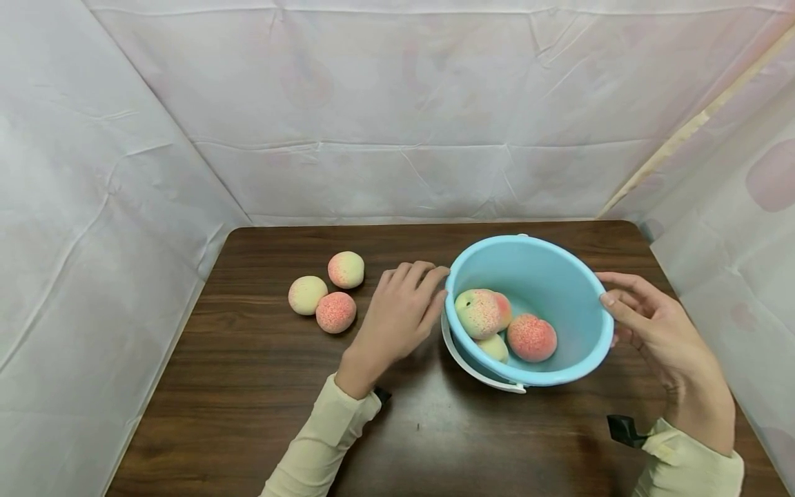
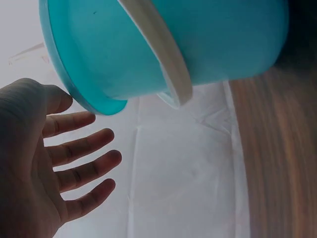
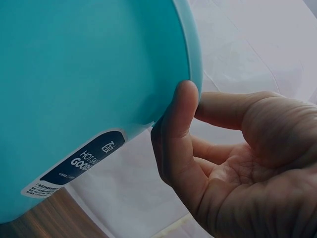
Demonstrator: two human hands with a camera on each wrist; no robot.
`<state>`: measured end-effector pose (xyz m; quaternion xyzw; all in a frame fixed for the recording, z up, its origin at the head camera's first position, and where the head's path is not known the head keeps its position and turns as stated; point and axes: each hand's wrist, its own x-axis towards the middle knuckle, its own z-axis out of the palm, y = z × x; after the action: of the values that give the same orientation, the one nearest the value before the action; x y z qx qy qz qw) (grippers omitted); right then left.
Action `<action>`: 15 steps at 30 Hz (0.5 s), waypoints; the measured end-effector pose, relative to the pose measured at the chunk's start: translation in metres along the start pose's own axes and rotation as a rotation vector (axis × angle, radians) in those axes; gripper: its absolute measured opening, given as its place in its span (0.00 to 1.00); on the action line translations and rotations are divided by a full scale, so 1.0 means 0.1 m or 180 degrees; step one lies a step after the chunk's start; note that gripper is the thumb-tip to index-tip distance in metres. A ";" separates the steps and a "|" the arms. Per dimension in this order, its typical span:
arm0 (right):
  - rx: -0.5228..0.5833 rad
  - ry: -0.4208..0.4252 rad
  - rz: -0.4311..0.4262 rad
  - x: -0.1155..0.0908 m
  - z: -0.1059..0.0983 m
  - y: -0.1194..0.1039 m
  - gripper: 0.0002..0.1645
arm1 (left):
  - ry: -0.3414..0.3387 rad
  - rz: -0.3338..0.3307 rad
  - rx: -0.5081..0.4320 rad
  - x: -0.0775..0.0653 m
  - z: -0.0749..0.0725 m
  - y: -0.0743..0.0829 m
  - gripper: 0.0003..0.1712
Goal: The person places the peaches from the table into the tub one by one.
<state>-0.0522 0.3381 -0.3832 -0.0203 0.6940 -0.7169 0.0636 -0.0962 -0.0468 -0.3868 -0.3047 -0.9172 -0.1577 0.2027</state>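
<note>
A light blue bucket [image 1: 562, 304] stands on the right part of the table, with several peaches inside, among them a red-speckled peach [image 1: 531, 338] and a pale peach [image 1: 478, 313]. My right hand [image 1: 664, 331] pinches the bucket's right rim between thumb and fingers, which the right wrist view shows from outside. On the opposite side, my left hand [image 1: 400, 310] is at the rim. Its fingers are spread and loosely extended in the left wrist view, with the thumb [image 2: 58, 99] at the rim's edge. The white handle [image 2: 163, 49] hangs down the bucket's side.
Three more peaches lie grouped on the left of the dark wooden table [image 1: 236, 386]: a pink-and-yellow peach [image 1: 346, 270], a pale peach [image 1: 307, 295] and a red peach [image 1: 336, 313]. White sheeting [image 1: 373, 124] surrounds the table's back and sides.
</note>
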 end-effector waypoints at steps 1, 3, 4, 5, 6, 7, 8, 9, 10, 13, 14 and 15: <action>0.0001 -0.0001 0.0000 0.00 0.00 0.00 0.25 | -0.0024 -0.0040 0.0000 -0.02 0.01 -0.01 0.19; -0.0011 0.0013 0.0004 0.00 0.00 0.00 0.25 | -0.0068 -0.0110 0.0022 -0.07 0.02 -0.04 0.19; -0.0012 0.0014 0.0008 0.00 -0.01 0.00 0.25 | -0.0089 -0.0142 0.0052 -0.09 0.03 -0.06 0.19; -0.0011 0.0015 0.0007 0.00 -0.01 0.00 0.25 | -0.0098 -0.0166 0.0094 -0.11 0.05 -0.07 0.19; -0.0005 0.0014 0.0009 0.00 -0.01 0.00 0.25 | -0.0102 -0.0187 0.0142 -0.14 0.06 -0.09 0.18; -0.0006 0.0013 0.0007 0.00 -0.01 0.00 0.25 | -0.0103 -0.0209 0.0195 -0.16 0.07 -0.11 0.18; -0.0005 0.0015 0.0005 0.00 0.00 0.00 0.25 | -0.0102 -0.0227 0.0257 -0.18 0.08 -0.12 0.18; -0.0007 0.0012 0.0003 0.00 0.00 0.00 0.25 | -0.0096 -0.0245 0.0319 -0.21 0.08 -0.14 0.18; -0.0013 0.0009 0.0002 0.00 0.00 0.00 0.25 | -0.0089 -0.0264 0.0379 -0.23 0.09 -0.16 0.18; -0.0011 0.0006 0.0004 0.00 0.00 0.00 0.25 | -0.0075 -0.0332 0.0481 -0.30 0.12 -0.22 0.18; -0.0005 0.0005 0.0006 0.00 0.00 0.00 0.25 | -0.0071 -0.0360 0.0494 -0.32 0.12 -0.24 0.18; -0.0002 0.0003 0.0006 0.00 0.00 0.00 0.25 | -0.0065 -0.0390 0.0492 -0.35 0.13 -0.27 0.18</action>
<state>-0.0519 0.3379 -0.3830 -0.0193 0.6943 -0.7166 0.0639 -0.0909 -0.0793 -0.4185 -0.2331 -0.9456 -0.0955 0.2061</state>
